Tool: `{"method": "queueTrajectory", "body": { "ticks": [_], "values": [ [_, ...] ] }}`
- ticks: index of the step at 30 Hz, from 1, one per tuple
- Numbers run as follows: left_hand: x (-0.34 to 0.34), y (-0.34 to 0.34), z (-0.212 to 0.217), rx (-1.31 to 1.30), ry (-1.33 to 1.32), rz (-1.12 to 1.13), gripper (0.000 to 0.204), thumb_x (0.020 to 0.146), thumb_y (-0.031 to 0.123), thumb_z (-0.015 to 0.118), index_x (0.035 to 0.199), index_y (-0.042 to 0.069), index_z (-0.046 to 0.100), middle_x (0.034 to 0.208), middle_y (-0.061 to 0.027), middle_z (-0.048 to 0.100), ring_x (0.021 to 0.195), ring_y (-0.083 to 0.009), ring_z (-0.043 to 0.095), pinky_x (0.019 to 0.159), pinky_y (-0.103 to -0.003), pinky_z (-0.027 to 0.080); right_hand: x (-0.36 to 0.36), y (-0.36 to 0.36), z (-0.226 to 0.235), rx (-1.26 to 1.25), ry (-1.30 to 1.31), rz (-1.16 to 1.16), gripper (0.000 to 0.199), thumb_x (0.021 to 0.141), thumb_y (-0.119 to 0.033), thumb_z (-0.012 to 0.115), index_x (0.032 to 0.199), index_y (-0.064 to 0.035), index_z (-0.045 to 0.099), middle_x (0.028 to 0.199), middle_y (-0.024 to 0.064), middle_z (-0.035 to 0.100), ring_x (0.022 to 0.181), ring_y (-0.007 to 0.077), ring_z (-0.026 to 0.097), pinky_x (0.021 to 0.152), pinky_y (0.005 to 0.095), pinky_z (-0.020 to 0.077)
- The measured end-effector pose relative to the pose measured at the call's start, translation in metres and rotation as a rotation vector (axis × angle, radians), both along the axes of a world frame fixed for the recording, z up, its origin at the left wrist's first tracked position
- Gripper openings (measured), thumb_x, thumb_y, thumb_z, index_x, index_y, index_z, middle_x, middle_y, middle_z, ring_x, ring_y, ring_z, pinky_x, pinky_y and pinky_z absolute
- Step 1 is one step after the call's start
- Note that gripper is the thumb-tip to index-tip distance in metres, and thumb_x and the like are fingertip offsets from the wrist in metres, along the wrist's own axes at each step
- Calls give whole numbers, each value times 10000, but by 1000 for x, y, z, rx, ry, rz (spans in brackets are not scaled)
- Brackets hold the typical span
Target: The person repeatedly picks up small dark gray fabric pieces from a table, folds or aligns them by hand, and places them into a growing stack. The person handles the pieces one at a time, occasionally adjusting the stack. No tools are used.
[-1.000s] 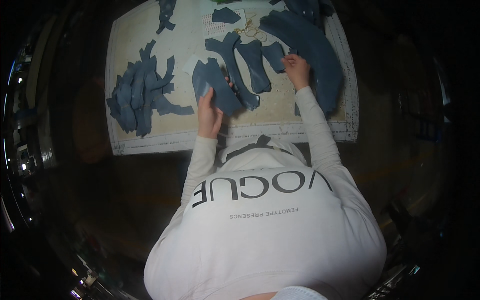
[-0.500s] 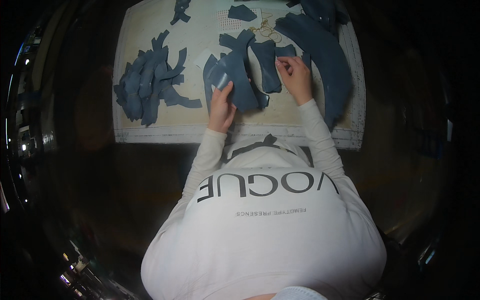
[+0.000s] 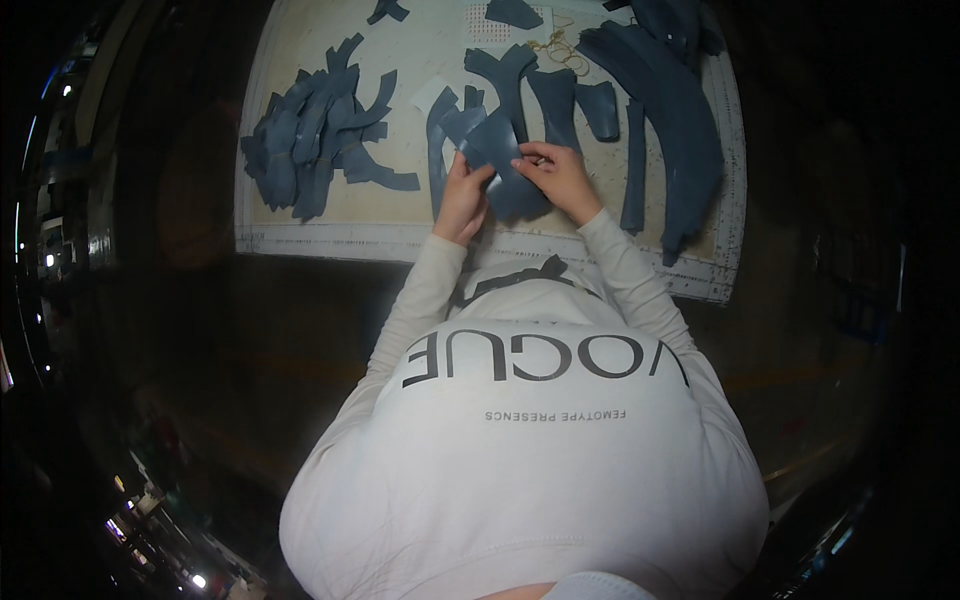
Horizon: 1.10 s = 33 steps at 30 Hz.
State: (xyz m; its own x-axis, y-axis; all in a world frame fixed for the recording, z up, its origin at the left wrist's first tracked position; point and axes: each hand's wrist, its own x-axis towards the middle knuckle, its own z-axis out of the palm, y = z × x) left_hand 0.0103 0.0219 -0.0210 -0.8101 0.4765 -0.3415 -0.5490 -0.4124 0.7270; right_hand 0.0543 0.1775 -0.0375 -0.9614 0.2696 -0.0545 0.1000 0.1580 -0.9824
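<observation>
Both of my hands meet over one dark blue cut fabric piece (image 3: 497, 150) lying near the front of the pale cutting mat (image 3: 420, 55). My left hand (image 3: 463, 198) pinches its left side and my right hand (image 3: 560, 178) grips its upper right edge. Under and around it lie more blue pieces, among them a forked piece (image 3: 505, 75) just beyond my fingers. White sleeves run from my hands down to my white printed top.
A heap of several blue fabric offcuts (image 3: 305, 135) sits on the mat's left part. Long curved blue strips (image 3: 680, 120) lie along its right side. A small tangle of thread (image 3: 560, 45) rests near the far edge. Dark floor surrounds the mat.
My right hand has come in from the right strips to the middle piece. My left hand has stayed on that piece, so both now hold it together.
</observation>
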Motion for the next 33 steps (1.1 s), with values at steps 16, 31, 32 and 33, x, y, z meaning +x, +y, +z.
{"method": "queueTrajectory", "body": {
  "ticks": [16, 31, 32, 33],
  "values": [
    [1, 5, 17, 282, -164, -30, 369, 990, 309, 323, 1204, 27, 427, 1182, -103, 509, 1103, -170, 505, 927, -313, 438, -5, -23, 27, -187, 154, -78, 288, 788, -17, 649, 1073, 9, 612, 854, 52, 627, 673, 70, 577, 599, 197, 492],
    [-21, 4, 32, -173, 218, 35, 355, 963, 255, 404, 1269, 79, 430, 1277, -104, 457, 1157, -209, 471, 917, -337, 450, -35, 59, -12, 231, 45, -344, 235, 791, -66, 634, 1023, -28, 647, 797, 117, 672, 656, 164, 652, 630, 260, 501],
    [-22, -3, 29, -194, 225, 45, 347, 963, 253, 402, 1260, 77, 442, 1271, -104, 463, 1156, -206, 471, 918, -334, 447, -35, 62, -18, 330, -25, -352, 235, 784, -81, 634, 1010, -18, 646, 771, 119, 678, 647, 199, 658, 639, 285, 503],
    [-24, -10, 25, -227, 223, 57, 340, 964, 250, 401, 1250, 75, 453, 1265, -104, 470, 1156, -204, 471, 920, -331, 445, -35, 64, -23, 349, -1, -349, 232, 777, -77, 635, 1000, -15, 649, 758, 115, 673, 643, 210, 653, 642, 294, 504]
  ]
}}
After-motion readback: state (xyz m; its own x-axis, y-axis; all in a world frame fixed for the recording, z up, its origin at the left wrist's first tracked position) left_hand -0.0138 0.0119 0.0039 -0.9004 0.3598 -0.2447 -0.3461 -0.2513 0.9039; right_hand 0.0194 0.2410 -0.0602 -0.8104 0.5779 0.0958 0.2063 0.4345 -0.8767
